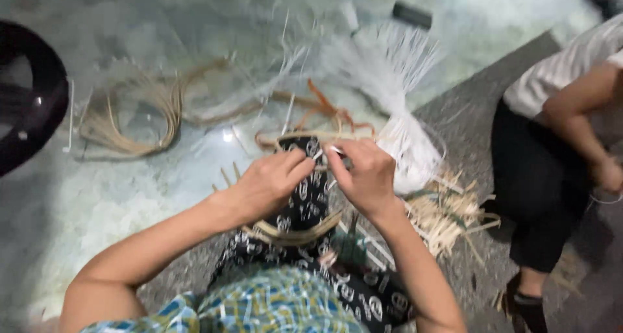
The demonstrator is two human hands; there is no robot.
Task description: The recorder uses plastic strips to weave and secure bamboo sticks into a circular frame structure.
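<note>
My left hand [269, 184] and my right hand [365, 174] meet over a small round woven cane frame [295, 232] that rests on my lap, on black patterned cloth [305, 197]. Both hands pinch thin pale strips [324, 152] at the frame's far rim, fingertips almost touching. Upright cane stakes stick out beside my left hand. The frame is blurred, so which strip each finger grips is unclear.
A bundle of white strips [396, 93] lies just beyond my hands. Coiled tan cane [139, 115] lies on the glossy floor at left. Cut cane scraps [448, 213] are at right. Another person [558, 145] sits at far right. A black round object [26, 99] is at the left edge.
</note>
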